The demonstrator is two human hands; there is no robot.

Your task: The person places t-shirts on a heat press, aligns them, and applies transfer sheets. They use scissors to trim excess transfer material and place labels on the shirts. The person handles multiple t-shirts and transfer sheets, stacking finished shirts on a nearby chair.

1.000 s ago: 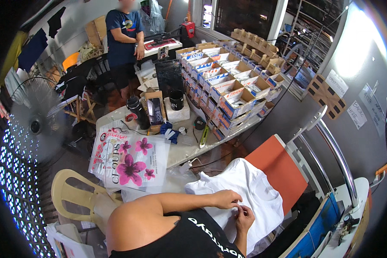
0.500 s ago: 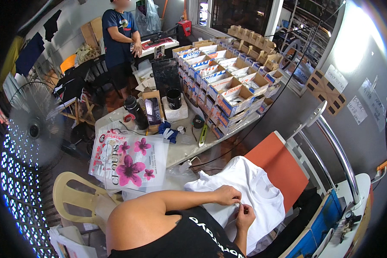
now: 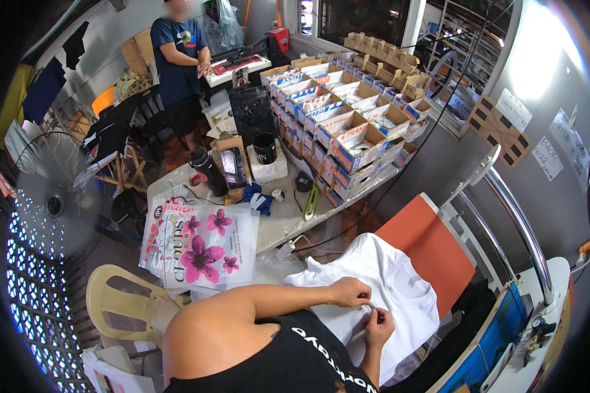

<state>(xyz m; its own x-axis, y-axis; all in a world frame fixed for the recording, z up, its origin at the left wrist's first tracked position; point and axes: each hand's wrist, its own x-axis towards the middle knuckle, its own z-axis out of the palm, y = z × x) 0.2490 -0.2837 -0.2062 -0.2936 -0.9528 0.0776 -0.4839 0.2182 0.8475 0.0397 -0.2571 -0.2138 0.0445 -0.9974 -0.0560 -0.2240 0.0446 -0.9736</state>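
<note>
A white T-shirt (image 3: 400, 288) lies spread and wrinkled over the near part of an orange-red pad (image 3: 416, 229). Above the shirt, my left hand (image 3: 351, 293) comes in from the left with thumb and fingers pinched together. My right hand (image 3: 378, 327) meets it from below, its fingers also closed. Between the two sets of fingertips is a tiny dark thing, too small to name. Whether it is part of the shirt or loose I cannot tell.
A press with a curved chrome bar (image 3: 521, 223) stands at the right. Ahead, a table holds stacked cardboard trays (image 3: 347, 118), a black mug (image 3: 265, 149), a bottle (image 3: 206, 171) and flower-printed sheets (image 3: 200, 252). Left are a beige chair (image 3: 98, 304) and a fan (image 3: 54, 203). A person (image 3: 178, 56) stands beyond.
The whole view has shifted slightly. Both hands stay close together over the shirt, fingertips still pinched, with the small dark thing now a little plainer between them.
</note>
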